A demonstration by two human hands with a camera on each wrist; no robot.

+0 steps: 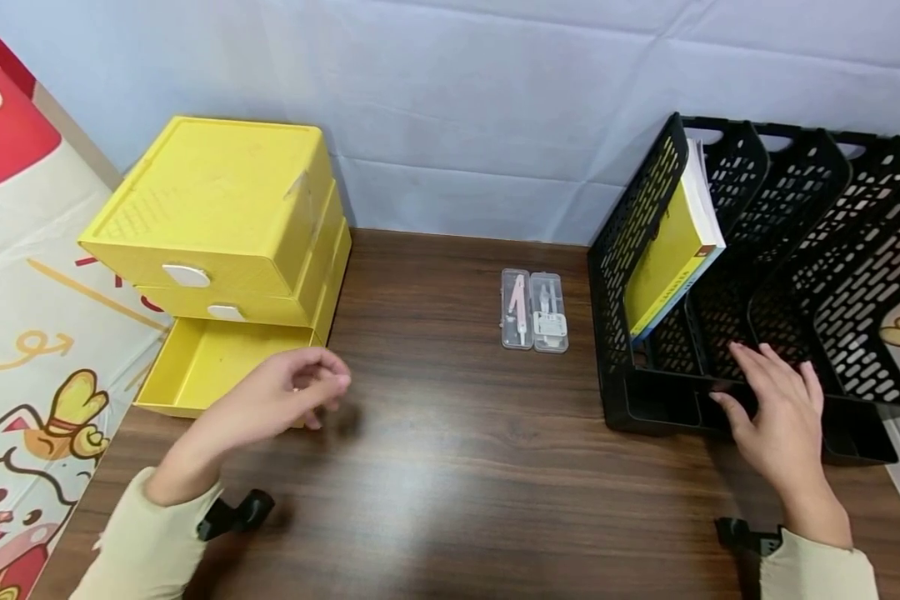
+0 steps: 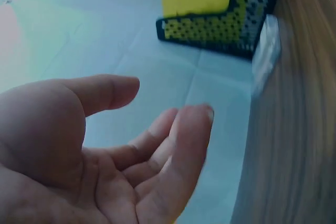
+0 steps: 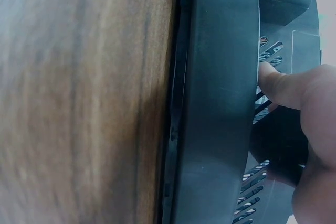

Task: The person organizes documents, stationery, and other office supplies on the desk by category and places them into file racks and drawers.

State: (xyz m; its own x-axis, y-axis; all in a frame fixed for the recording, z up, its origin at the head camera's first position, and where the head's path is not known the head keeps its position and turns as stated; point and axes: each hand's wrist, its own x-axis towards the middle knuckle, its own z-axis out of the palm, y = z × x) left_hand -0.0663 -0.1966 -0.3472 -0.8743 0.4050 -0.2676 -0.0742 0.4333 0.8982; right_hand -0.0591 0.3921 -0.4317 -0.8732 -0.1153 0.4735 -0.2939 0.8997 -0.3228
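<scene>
My left hand [image 1: 285,392], fingers loosely bent and holding nothing, hovers above the table beside the pulled-out bottom drawer [image 1: 232,354] of a yellow drawer unit [image 1: 210,183]. In the left wrist view, a gap shows between that hand's thumb and fingers [image 2: 191,145]. At the right, my right hand [image 1: 783,408] reaches over the front bins of a black desk file rack [image 1: 660,404], fingers spread. Its thumb [image 3: 278,85] lies at the rack's front lip in the right wrist view, where the other fingers are mostly hidden. A yellow book [image 1: 671,250] stands in the rack's leftmost slot.
A clear plastic compass set case [image 1: 516,333] lies opened on the brown wooden table [image 1: 450,433], between the drawer unit and the rack. Behind stands a wall covered in pale cloth [image 1: 465,125]. A printed cartoon sheet [image 1: 37,333] borders the left side.
</scene>
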